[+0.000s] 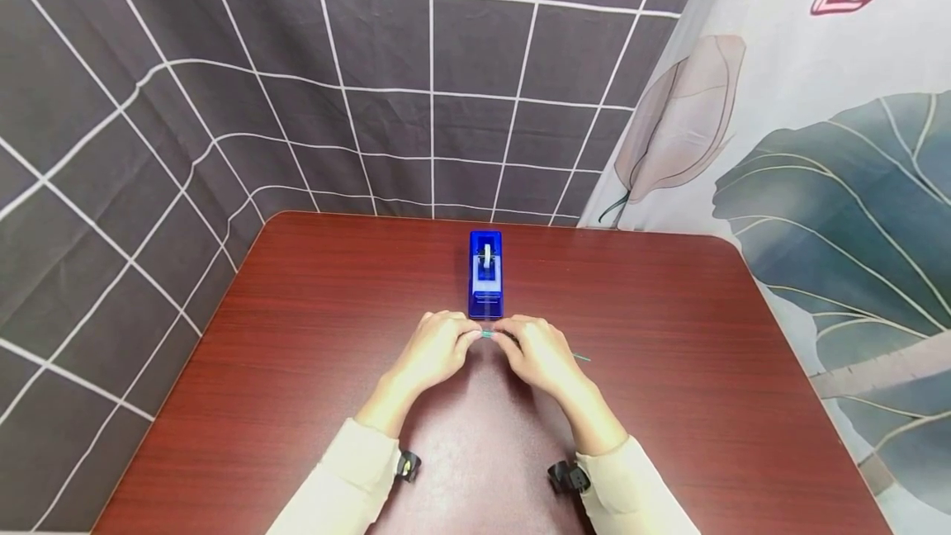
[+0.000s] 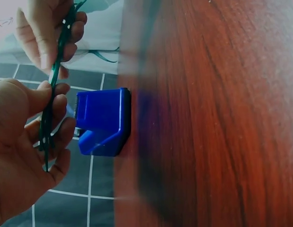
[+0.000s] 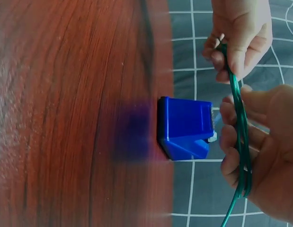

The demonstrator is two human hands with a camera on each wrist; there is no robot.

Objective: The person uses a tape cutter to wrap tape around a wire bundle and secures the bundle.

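Both hands hold a folded bundle of thin green cord (image 1: 487,334) between them, just in front of a blue tape dispenser (image 1: 486,305). The left hand (image 1: 437,347) pinches one end between thumb and fingers. Close beside it, the right hand (image 1: 541,352) grips the other part. In the right wrist view the strands of the green cord (image 3: 243,127) lie doubled across the fingers, with one loose end hanging past the palm. The left wrist view shows the cord's folded end (image 2: 46,123) against the left fingers. The dispenser stands upright, apart from the hands.
A reddish-brown wooden table (image 1: 334,295) lies under the hands. Behind it hangs a dark grey cloth (image 1: 386,48) with white grid lines; at the right is a white curtain (image 1: 787,64) with leaf prints. A small black camera (image 1: 569,477) sits at the right wrist.
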